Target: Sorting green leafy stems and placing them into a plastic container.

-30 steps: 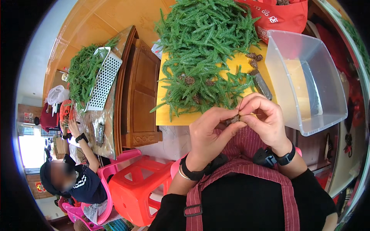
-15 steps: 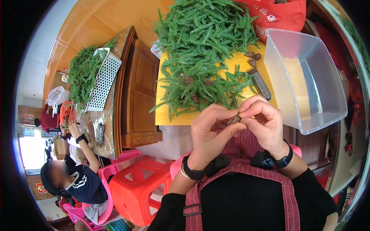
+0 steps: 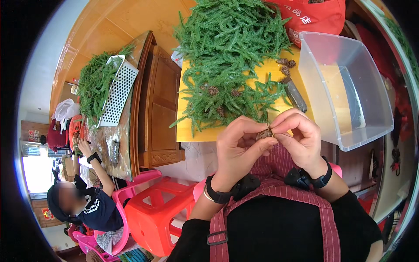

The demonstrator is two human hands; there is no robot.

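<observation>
Between the fingertips of my left hand (image 3: 238, 150) is a small brown pine cone (image 3: 263, 134), held just past the near edge of the yellow table (image 3: 198, 134). My right hand (image 3: 302, 139) is closed in a pinch at the cone's right side, on a thin wire-like strand (image 3: 267, 117) that sticks up from there. Fingers cover part of the cone and most of the strand. Just beyond my hands lie green artificial pine sprigs (image 3: 244, 102) with several pine cones (image 3: 213, 90) among them.
A big heap of green sprigs (image 3: 231, 35) covers the far table. At right stand a clear plastic bin (image 3: 362, 142), a dark bundle of wires (image 3: 295, 95) and a red bag (image 3: 318, 22). A red stool (image 3: 152, 209) is at left; beyond, a person (image 3: 98, 205) works near a white basket (image 3: 118, 94).
My fingers have shifted slightly around the pine cone, and the thin strand shows more clearly above it. The other person's hands have moved a little.
</observation>
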